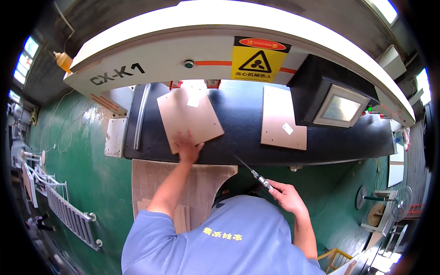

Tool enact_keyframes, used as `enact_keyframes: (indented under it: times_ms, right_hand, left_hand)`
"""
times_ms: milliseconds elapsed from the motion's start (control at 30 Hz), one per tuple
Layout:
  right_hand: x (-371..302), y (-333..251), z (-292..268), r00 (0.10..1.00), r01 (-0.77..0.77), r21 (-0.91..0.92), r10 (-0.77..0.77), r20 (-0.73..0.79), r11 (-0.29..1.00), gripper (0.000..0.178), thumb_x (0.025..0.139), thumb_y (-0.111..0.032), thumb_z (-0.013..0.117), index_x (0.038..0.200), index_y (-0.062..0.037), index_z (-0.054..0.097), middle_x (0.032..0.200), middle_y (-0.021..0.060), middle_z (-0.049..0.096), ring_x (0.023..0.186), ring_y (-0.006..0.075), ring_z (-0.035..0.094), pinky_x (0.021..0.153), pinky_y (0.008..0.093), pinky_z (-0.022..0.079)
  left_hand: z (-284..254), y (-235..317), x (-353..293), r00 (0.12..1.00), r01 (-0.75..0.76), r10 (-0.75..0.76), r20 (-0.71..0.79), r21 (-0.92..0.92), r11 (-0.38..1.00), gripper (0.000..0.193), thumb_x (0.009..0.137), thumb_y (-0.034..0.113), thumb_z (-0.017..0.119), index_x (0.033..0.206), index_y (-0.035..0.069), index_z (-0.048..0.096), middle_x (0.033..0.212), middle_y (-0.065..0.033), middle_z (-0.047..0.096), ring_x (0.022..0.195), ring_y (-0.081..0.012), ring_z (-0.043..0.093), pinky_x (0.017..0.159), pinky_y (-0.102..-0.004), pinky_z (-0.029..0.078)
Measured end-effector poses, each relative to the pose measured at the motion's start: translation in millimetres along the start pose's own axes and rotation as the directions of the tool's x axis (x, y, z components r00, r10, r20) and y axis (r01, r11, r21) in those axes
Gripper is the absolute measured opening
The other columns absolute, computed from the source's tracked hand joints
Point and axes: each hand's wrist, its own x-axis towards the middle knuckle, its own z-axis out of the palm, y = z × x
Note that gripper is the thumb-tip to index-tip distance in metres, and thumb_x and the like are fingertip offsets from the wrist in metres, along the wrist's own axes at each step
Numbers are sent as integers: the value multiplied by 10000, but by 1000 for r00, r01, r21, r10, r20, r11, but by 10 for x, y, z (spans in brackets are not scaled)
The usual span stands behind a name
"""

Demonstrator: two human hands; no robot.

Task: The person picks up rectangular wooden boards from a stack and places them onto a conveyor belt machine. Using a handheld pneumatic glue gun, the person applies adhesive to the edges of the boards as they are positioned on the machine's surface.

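Note:
My left hand [185, 145] rests with fingers spread on the near left corner of a light pinkish-brown board [190, 117]. That board lies at an angle on the black machine table [238, 123] and carries a small white label and several small dark holes. Its far end reaches under the machine's beam. In front of the table's near edge, my right hand [285, 196] is closed round a silver air blow gun [261, 179]. Its long thin nozzle points up and left toward the table. Part of the grip is hidden in my fingers.
A second labelled board [282, 114] lies on the table to the right. Overhead spans a white machine beam [183, 59] with a yellow warning sign and a screen [341, 106]. A metal rail [142, 117] runs along the left. A wooden surface [183, 181] stands below the table's left part.

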Motion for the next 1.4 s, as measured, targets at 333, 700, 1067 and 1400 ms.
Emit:
enact_keyframes:
  times_ms: [333, 700, 1067, 1400]
  right_hand:
    - [125, -243, 70, 997, 12, 163, 0, -72, 986, 462, 1004, -132, 583, 1451, -46, 503, 889, -8, 598, 719, 75, 474, 663, 240, 441]
    - [413, -1219, 337, 833, 483, -147, -505, -227, 863, 522, 937, -93, 628, 1445, -66, 516, 873, 55, 488, 738, 173, 500, 757, 277, 452]
    - [662, -1797, 571, 682, 510, -541, -698, -220, 669, 506, 894, -103, 692, 1387, -168, 597, 955, 130, 595, 762, 287, 624, 717, 372, 520]
    - [510, -1452, 556, 769, 479, -483, -616, -172, 733, 505, 907, -122, 685, 1399, -178, 585, 952, 125, 584, 778, 285, 621, 728, 379, 519]
  left_hand:
    - [-388, 231, 138, 984, 0, 28, 176, -158, 987, 966, 739, 669, 723, 1545, 289, 350, 1639, -262, 74, 1447, -619, 4, 1030, -839, 119]
    - [-337, 1046, 1494, 949, 280, -243, 201, -186, 942, 965, 732, 703, 717, 1545, 343, 344, 1644, -246, 70, 1433, -641, -4, 1078, -800, 96]
    - [-446, 1168, 1784, 899, 358, -273, 342, -218, 908, 988, 740, 711, 704, 1560, 316, 318, 1655, -236, 14, 1441, -633, -37, 1066, -807, 93]
    - [-241, 250, 928, 999, -3, -7, -31, -324, 946, 894, 778, 308, 770, 1509, 26, 340, 1597, -243, 249, 1501, -412, 194, 1196, -570, 194]
